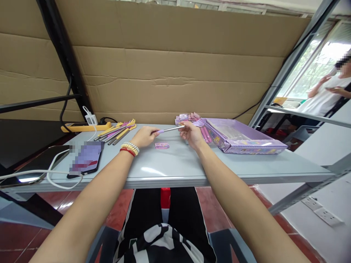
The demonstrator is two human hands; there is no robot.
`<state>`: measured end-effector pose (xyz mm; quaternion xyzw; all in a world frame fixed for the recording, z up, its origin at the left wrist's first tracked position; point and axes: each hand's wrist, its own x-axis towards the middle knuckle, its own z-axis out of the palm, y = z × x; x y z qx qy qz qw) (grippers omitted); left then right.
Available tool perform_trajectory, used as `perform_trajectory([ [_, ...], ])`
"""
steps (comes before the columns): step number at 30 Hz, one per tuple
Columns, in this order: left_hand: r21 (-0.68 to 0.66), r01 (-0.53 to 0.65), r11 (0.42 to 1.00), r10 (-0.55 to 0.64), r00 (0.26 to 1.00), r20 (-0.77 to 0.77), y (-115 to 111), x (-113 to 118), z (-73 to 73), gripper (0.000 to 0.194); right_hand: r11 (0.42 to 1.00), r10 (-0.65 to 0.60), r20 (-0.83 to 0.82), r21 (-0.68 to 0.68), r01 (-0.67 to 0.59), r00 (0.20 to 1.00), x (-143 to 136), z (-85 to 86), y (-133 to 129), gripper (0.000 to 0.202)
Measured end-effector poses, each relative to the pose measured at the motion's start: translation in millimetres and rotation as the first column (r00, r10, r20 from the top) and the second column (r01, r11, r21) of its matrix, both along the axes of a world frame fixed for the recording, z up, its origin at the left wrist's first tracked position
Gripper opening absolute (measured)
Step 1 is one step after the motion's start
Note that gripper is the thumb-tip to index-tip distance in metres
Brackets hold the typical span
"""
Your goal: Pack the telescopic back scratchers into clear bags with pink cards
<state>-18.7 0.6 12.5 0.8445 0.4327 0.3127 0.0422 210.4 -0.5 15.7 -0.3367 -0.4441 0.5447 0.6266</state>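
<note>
Between my two hands lies a back scratcher (170,129) with a thin metal shaft and a light purple, claw-like head at its right end. My left hand (144,137) is closed round its purple handle end. Near the head, the fingers of my right hand (192,135) pinch the shaft. A small pink printed packet or card (161,145) lies on the table just below the shaft. Beside my left hand is a bundle of yellow and purple back scratchers (117,132) with metal shafts. Behind my right hand sit several pink packets (188,117).
A purple printed box (252,148) stands at right, with clear plastic inside. On the left are a phone (87,157), a dark tablet-like device (35,164), white cables and a yellow power strip (85,127). Cardboard (175,65) backs the table. A person (326,87) is beyond the right frame post.
</note>
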Motion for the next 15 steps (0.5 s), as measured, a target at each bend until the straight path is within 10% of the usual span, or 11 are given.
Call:
perform_trajectory([
  [4, 0.006, -0.063, 0.998, 0.062, 0.995, 0.081, 8, -14, -1.5, 0.039, 0.990, -0.139, -0.135, -0.051, 0.133, 0.981, 12, 8.1, -3, 0.011],
  [15, 0.053, -0.111, 0.992, 0.115, 0.991, -0.067, 22, -35, -8.8, 0.043, 0.987, 0.154, 0.252, -0.093, -0.135, 0.955, 14, 0.2, -5, 0.021],
])
